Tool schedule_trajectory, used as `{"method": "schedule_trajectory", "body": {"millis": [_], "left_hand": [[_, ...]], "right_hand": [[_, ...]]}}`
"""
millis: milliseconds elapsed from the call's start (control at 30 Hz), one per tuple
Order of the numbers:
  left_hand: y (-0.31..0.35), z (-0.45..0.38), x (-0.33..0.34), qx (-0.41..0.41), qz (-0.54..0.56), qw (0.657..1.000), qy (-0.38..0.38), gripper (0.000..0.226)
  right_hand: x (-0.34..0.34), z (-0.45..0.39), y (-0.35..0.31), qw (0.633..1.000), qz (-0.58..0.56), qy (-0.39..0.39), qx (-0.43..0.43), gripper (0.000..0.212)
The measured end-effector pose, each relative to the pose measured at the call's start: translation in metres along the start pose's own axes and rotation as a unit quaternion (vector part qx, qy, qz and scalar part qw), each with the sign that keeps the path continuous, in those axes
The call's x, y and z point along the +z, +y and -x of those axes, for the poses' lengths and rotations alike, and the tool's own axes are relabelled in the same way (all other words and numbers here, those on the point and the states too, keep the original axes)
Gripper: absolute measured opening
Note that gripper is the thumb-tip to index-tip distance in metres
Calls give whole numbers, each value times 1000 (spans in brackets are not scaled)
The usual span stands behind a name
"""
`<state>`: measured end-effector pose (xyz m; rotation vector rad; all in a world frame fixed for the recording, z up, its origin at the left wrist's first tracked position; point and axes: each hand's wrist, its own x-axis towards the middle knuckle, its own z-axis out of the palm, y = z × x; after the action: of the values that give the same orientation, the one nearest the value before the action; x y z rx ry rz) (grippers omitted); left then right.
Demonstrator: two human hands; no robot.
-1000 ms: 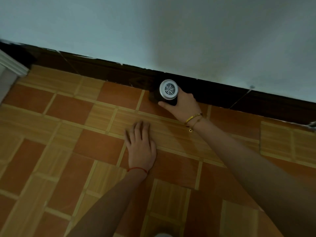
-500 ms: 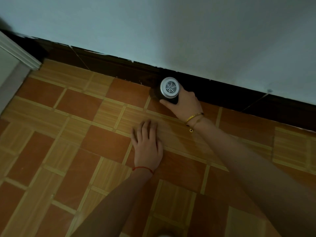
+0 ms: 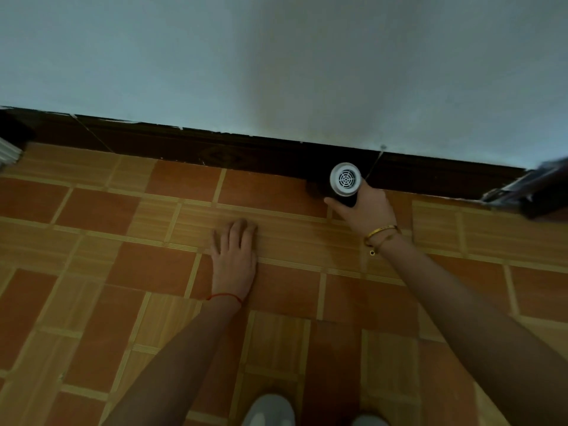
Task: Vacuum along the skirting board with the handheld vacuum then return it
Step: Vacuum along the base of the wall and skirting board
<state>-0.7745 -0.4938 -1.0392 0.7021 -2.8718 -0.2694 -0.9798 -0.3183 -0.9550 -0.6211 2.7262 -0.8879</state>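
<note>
My right hand (image 3: 367,210) grips a small black handheld vacuum (image 3: 345,180) with a round white grilled rear cap facing me. Its front end points at the dark brown skirting board (image 3: 215,152) and is hidden in shadow against it. The skirting board runs along the foot of a pale wall from left to right. My left hand (image 3: 234,256) lies flat on the tiled floor with fingers spread, to the left of the vacuum and nearer me, holding nothing.
The floor is orange and tan tiles (image 3: 153,265). A white moulded frame edge (image 3: 7,152) shows at the far left. A dark object with a metallic edge (image 3: 534,189) juts in at the right by the skirting. My shoes (image 3: 270,410) are at the bottom.
My right hand has slid the vacuum to the right along the skirting board, away from my left hand. The dark object at the right has come into view.
</note>
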Motion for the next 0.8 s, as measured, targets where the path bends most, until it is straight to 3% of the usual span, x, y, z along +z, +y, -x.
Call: {"method": "schedule_trajectory", "body": {"millis": [133,267,500,667,800], "left_hand": [[26,5,-6,33,77,996,12,40],[53,8,-4,62,108,992,-28,41],[82,6,9,78,89,990,-75,50],[96,1,17,80,66,992,-75,50],[113,0,24,82,78,991,-70,48]], "right_hand": [[-25,9,27,999,-7,28,46,61],[-46,27,54,993,-7,74,91,62],[-71,43,98,988,0,77,132,56],[-96,56,129,965,22,153,210,59],[-110,63,142,976,11,111,188,54]]}}
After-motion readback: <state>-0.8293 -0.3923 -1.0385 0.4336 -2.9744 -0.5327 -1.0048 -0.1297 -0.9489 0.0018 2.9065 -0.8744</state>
